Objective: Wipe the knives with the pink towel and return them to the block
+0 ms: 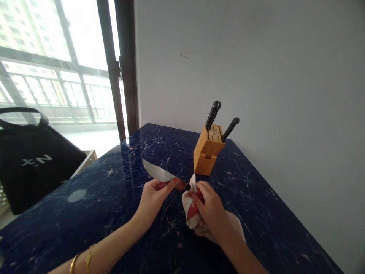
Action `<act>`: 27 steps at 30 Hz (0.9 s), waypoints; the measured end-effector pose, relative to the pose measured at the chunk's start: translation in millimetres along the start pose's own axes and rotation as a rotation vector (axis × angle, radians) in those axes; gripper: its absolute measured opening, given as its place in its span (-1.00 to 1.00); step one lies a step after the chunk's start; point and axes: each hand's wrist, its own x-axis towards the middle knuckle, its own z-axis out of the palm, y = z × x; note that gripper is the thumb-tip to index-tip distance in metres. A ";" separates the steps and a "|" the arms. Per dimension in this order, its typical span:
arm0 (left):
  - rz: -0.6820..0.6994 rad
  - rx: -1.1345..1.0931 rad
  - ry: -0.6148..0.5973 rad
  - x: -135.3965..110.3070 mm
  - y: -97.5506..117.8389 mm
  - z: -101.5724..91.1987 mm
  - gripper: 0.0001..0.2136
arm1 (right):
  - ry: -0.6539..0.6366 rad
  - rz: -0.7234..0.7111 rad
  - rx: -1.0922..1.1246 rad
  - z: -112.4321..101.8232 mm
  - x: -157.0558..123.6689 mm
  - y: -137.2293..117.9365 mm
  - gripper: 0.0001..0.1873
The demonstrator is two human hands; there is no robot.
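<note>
on the black bag (31, 160) at the left, white letters are printed; they are seen as "n" and "x" with a small mark between them, and more cannot be read. no other writing is seen on the things.

the knife (159, 174) is held above the dark blue marble table (114, 198), in front of the wooden knife block (207, 150) and not touching it. its blade points to the left and a little away from the person. the left hand (155, 196) is closed lightly on the blade near the handle: the blade is pinched between the thumb and the fingertips (173, 182), the other fingers are curled under it. the right hand (209, 211) is closed around a red and white cloth (191, 209), and the cloth is wrapped on the handle of the knife, so only the dark end part of the handle is seen between the two hands. a loose part of the cloth hangs under the right wrist, near the table.

in the knife block two black handles (213, 114) stand tilted to the right. gold bangles (82, 260) are worn on the left wrist.
</note>
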 end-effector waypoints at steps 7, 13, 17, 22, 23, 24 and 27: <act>0.017 0.006 -0.022 1.5 2.1 -1.3 -0.78 | -0.017 -0.018 -0.017 -2.6 2.5 3.2 -0.88; 0.011 -0.005 -0.001 2.9 2.9 -1.7 -0.77 | 0.008 -0.016 -0.021 -1.9 2.4 2.5 -0.88; -0.014 -0.015 -0.079 -2.2 2.2 2.7 -0.77 | 0.002 -0.070 0.009 -2.2 1.0 -5.0 -0.85; 0.024 0.002 -0.054 -2.9 3.9 3.0 -0.81 | 0.000 -0.003 0.037 -6.0 2.2 -5.1 -0.94; 0.029 0.002 -0.058 -3.3 3.9 3.1 -0.82 | -0.001 0.002 0.044 -5.6 1.9 -5.4 -0.94; 0.029 0.001 -0.067 -3.9 3.8 3.3 -0.82 | -0.002 -0.001 0.056 -4.7 1.4 -6.0 -0.94; 0.026 0.011 -0.104 -6.8 2.8 4.4 -0.82 | -0.002 -0.017 0.091 -2.0 0.3 -8.2 -0.90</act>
